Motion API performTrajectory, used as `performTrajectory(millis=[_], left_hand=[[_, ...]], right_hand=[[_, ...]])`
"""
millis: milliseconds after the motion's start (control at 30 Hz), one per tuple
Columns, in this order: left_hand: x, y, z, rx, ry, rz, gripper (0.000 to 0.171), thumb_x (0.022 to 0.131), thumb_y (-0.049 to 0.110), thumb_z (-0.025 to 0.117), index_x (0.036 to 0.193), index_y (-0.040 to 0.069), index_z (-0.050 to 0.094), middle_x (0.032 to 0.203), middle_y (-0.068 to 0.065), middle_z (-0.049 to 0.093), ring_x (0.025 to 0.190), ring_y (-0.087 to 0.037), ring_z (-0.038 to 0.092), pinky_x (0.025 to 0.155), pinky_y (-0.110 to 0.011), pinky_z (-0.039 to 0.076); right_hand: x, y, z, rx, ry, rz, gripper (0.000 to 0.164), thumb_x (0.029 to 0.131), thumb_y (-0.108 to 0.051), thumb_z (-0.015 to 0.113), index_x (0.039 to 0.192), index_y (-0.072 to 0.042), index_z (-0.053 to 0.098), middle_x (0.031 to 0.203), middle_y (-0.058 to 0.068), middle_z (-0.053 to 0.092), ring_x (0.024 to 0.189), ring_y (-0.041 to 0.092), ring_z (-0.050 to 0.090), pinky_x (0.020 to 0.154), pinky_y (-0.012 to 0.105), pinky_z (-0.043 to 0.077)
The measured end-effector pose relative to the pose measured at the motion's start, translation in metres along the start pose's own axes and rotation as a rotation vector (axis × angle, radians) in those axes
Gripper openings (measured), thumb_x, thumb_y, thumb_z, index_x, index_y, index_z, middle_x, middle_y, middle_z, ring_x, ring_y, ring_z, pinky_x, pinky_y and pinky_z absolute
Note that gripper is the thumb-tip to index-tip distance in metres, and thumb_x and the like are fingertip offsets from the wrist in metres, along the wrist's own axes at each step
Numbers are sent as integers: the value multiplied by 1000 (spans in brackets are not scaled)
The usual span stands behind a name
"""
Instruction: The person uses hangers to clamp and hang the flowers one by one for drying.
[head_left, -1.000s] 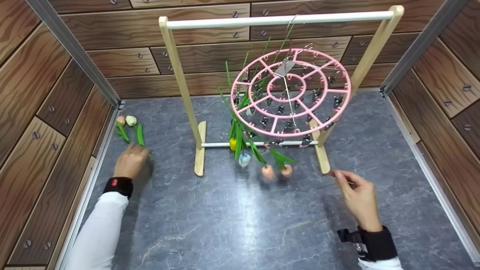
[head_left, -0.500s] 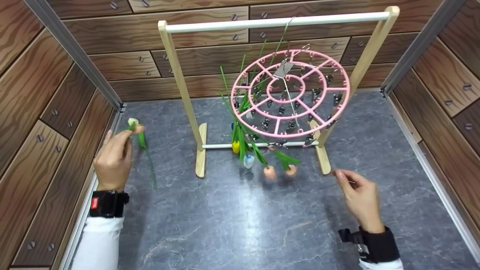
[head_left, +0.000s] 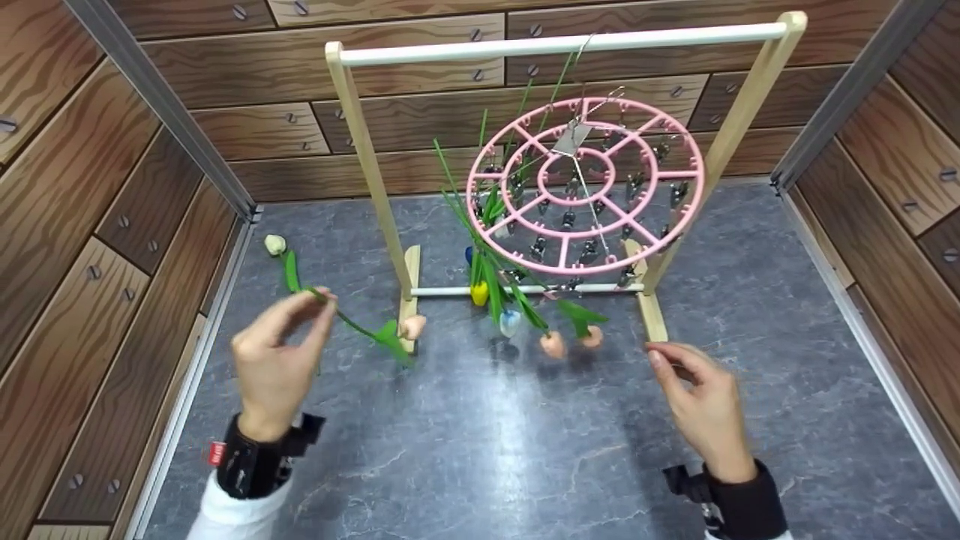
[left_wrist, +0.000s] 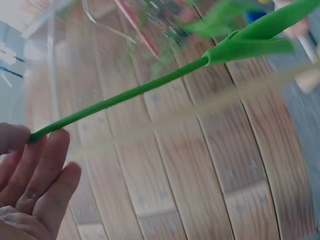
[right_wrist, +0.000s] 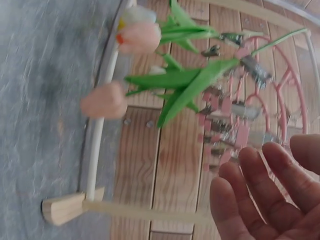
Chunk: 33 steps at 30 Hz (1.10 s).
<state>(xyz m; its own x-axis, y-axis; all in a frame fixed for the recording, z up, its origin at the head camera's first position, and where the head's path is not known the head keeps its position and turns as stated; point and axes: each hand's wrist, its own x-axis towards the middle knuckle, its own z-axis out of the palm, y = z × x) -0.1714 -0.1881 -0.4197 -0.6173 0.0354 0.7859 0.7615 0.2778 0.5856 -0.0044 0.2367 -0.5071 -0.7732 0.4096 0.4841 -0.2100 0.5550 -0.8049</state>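
My left hand (head_left: 277, 367) pinches the thin green stem of a peach artificial tulip (head_left: 413, 326) between thumb and fingers. Its bloom points right, overlapping the rack's left foot in the head view; the stem and leaves (left_wrist: 250, 47) show up close in the left wrist view. A white tulip (head_left: 275, 244) lies on the floor behind that hand. My right hand (head_left: 701, 397) hangs near the rack's right foot, fingers loosely bent and holding nothing. Several tulips, among them a yellow one (head_left: 479, 293) and a light blue one (head_left: 510, 322), hang bloom-down at the pink clip hanger (head_left: 564, 268).
The round hanger, with many metal clips, hangs by a hook from the white top bar (head_left: 675, 36) of a wooden rack (head_left: 367, 165). A low white crossbar (head_left: 442, 292) joins its feet. Wood-patterned walls (head_left: 405, 127) enclose the grey marbled floor (head_left: 450, 450).
My left hand has lifted the peach tulip from beside the white one and moved it rightward toward the rack, turning its bloom right. The right hand has barely moved.
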Motion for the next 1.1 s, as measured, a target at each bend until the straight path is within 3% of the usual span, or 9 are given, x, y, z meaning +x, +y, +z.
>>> performTrajectory(millis=[67, 167, 233, 300, 533, 767, 933, 1100], left_hand=[[-4, 10, 7, -59, -28, -12, 20, 85, -26, 83, 101, -15, 80, 98, -36, 82, 102, 15, 77, 94, -11, 66], [-11, 23, 19, -154, -76, -45, 21, 84, -27, 83, 101, -15, 80, 98, -28, 85, 101, 11, 80, 93, -14, 68], [-15, 31, 28, -216, -107, -70, 21, 84, -27, 83, 101, -15, 79, 99, -23, 87, 100, 9, 81, 92, -17, 69], [-19, 38, 38, -284, -133, -93, 21, 86, -27, 83, 103, -16, 78, 99, -23, 87, 98, 7, 82, 91, -18, 70], [-29, 53, 80, -437, -214, -120, 18, 89, -24, 82, 105, -16, 76, 94, -34, 79, 95, 5, 80, 85, -19, 70], [-35, 63, 118, -525, -278, -180, 16, 93, -21, 81, 107, -18, 74, 98, -37, 78, 97, 1, 80, 87, -24, 72], [-35, 70, 135, -573, -297, -221, 14, 97, -19, 81, 110, -18, 75, 98, -37, 78, 94, 0, 80, 83, -27, 73], [-33, 73, 147, -639, -307, -244, 15, 98, -20, 78, 112, -20, 73, 99, -40, 76, 92, -1, 80, 80, -26, 72]], right_hand=[[-2, -4, 4, 3, -11, -30, 19, 100, 20, 76, 114, 13, 84, 115, -28, 80, 98, -18, 70, 91, 2, 57], [-5, -11, 11, 5, -24, -69, 19, 98, 22, 76, 113, 13, 84, 110, 3, 88, 99, -17, 70, 92, 2, 57], [-6, -16, 16, 1, -33, -92, 20, 98, 22, 76, 113, 12, 85, 109, 23, 86, 100, -17, 70, 92, 2, 57], [-8, -21, 20, 6, -44, -108, 20, 98, 22, 77, 112, 11, 85, 108, 31, 83, 101, -16, 70, 93, 2, 57], [-15, -35, 40, 46, -104, -161, 23, 94, 21, 81, 112, 8, 86, 107, 25, 85, 100, -8, 75, 94, 4, 58], [-15, -42, 54, 9, -167, -229, 30, 90, 17, 89, 116, 3, 88, 113, 19, 87, 103, 12, 81, 100, 5, 56], [-11, -40, 56, -64, -190, -288, 36, 86, 13, 95, 117, -1, 88, 114, 13, 88, 106, 27, 82, 107, 7, 53], [-8, -35, 55, -102, -183, -331, 34, 85, 14, 95, 114, -2, 88, 109, 11, 88, 100, 31, 80, 101, 13, 57]])
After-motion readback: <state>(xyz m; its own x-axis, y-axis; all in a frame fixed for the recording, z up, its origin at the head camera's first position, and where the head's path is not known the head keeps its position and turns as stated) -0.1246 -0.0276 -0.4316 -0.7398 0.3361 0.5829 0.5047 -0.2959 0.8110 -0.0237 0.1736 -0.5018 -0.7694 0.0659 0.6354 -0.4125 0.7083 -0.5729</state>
